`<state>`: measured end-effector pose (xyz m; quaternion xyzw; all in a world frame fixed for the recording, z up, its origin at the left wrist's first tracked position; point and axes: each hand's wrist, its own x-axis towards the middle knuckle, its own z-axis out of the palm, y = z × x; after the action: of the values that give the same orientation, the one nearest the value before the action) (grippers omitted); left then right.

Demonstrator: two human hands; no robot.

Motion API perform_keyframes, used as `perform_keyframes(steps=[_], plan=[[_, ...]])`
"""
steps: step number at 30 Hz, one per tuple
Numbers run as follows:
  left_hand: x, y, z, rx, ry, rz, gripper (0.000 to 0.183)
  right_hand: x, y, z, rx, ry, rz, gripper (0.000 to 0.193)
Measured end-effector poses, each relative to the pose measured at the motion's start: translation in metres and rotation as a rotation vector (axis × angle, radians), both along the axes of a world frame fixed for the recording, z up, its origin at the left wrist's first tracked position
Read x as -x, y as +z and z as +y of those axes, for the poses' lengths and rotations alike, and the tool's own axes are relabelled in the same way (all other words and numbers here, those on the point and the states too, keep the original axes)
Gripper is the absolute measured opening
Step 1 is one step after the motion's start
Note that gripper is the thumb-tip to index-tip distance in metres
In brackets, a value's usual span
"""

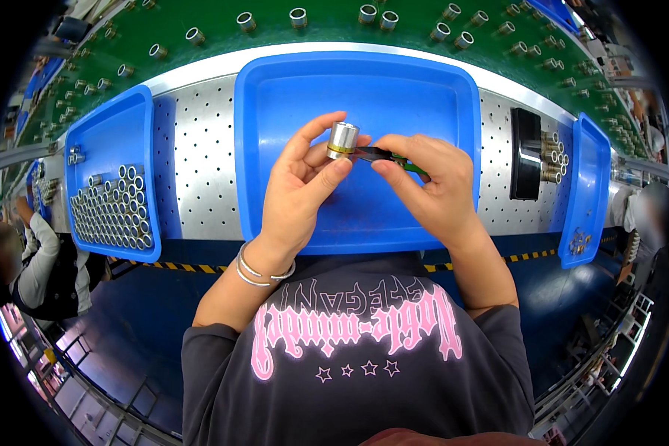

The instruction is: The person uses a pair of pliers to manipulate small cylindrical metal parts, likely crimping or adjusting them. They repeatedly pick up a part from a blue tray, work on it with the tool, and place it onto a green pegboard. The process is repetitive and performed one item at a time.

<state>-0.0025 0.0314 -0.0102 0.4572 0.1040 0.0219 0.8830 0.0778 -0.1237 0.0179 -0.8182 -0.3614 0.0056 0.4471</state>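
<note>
Over the blue tray in front of me, my left hand is closed on a short silver metal cylinder with a yellowish band near its lower end. Fingers sit behind and below it, and the thumb presses its near side. My right hand grips a small hand tool with a dark, narrow tip and a green handle, pinched between thumb and fingers. The tool's tip meets the cylinder at the banded end. Most of its handle is hidden in my palm, so its exact kind cannot be told.
At left, a blue tray holds rows of metal cylinders. Right of the middle tray lies a black flat device beside several cylinders. Another blue tray holds small parts. A green belt beyond carries spaced cylinders. People are at both sides.
</note>
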Motion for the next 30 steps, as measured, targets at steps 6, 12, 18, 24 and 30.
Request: perform_keyframes(steps=[6,12,18,24,30], plan=[[0.002,0.007,0.001,-0.039,-0.028,0.032,0.049,0.001,-0.001,0.0,-0.022,-0.011,-0.019,0.013],[0.003,0.007,-0.001,-0.04,-0.024,0.013,0.05,0.002,0.001,-0.002,-0.015,-0.003,-0.001,0.013],[0.003,0.008,-0.003,-0.056,-0.025,0.013,0.05,0.003,0.0,-0.004,-0.019,-0.01,-0.013,0.013],[0.004,0.008,-0.003,-0.055,-0.018,0.017,0.049,0.003,0.005,-0.007,0.027,-0.015,0.029,0.013],[0.003,0.005,-0.004,0.018,-0.035,0.025,0.048,0.003,0.009,-0.008,-0.035,-0.113,0.287,0.018]])
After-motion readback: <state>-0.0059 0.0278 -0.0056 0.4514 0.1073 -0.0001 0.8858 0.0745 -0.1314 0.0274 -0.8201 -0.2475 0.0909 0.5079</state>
